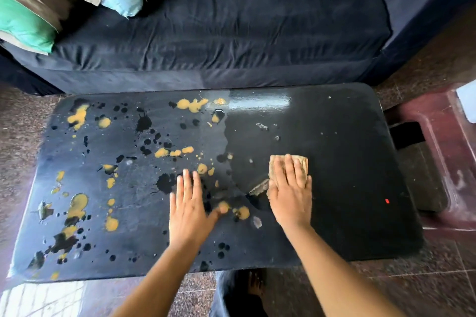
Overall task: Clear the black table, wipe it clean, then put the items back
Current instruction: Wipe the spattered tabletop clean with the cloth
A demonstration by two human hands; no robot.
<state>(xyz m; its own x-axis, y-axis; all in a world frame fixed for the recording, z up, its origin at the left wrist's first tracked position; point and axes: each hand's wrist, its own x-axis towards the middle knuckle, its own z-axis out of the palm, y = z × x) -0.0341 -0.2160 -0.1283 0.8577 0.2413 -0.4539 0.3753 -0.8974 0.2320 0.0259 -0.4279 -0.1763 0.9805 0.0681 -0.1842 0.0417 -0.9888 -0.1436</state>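
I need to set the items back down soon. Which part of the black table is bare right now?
The right end of the black table is bare, from the cloth under the right hand out to the right edge, save small specks. The left and middle are crowded with yellow and dark splatters, running up to the left hand lying flat.

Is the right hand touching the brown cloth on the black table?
Touching. The head view shows the right hand pressed flat on the brown cloth, fingers spread over it, no gap between them.
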